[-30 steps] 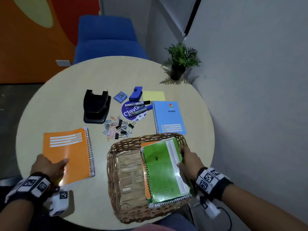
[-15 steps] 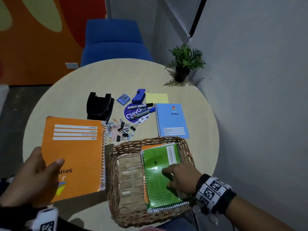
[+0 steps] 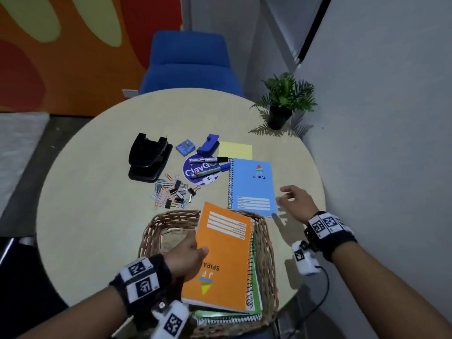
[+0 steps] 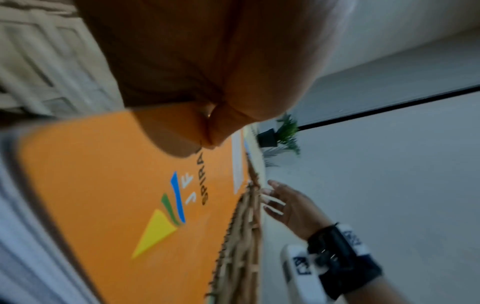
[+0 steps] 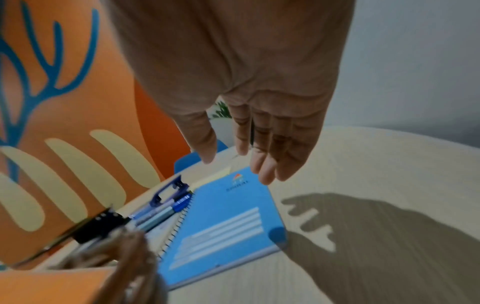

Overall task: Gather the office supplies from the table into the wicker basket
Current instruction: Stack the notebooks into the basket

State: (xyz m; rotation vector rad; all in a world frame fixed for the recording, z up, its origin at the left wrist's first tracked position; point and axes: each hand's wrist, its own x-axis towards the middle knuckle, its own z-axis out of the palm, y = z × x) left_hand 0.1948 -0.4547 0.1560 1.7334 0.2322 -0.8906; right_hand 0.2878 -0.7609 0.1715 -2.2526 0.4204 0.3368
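My left hand (image 3: 189, 253) grips the orange spiral notebook (image 3: 225, 255) by its left edge, thumb on the cover, over the wicker basket (image 3: 151, 231). The orange notebook (image 4: 109, 205) fills the left wrist view under my thumb. It lies tilted on a green notebook (image 3: 256, 297) inside the basket. My right hand (image 3: 289, 200) hovers open, fingers spread, just right of the blue spiral notebook (image 3: 252, 184) on the table, apart from it. In the right wrist view my fingers (image 5: 265, 160) hang above the blue notebook (image 5: 226, 222).
On the round table (image 3: 97, 204) lie a black hole punch (image 3: 148, 157), loose paper and binder clips (image 3: 175, 192), two markers (image 3: 208, 163) on a round sticker, a blue stapler (image 3: 208, 144), a small blue box (image 3: 185, 147), a yellow pad (image 3: 236, 150). A potted plant (image 3: 283, 101) stands by the wall.
My left hand lifted the orange notebook off the table and carried it right, onto the basket. My right hand left the green notebook and moved up to beside the blue notebook.
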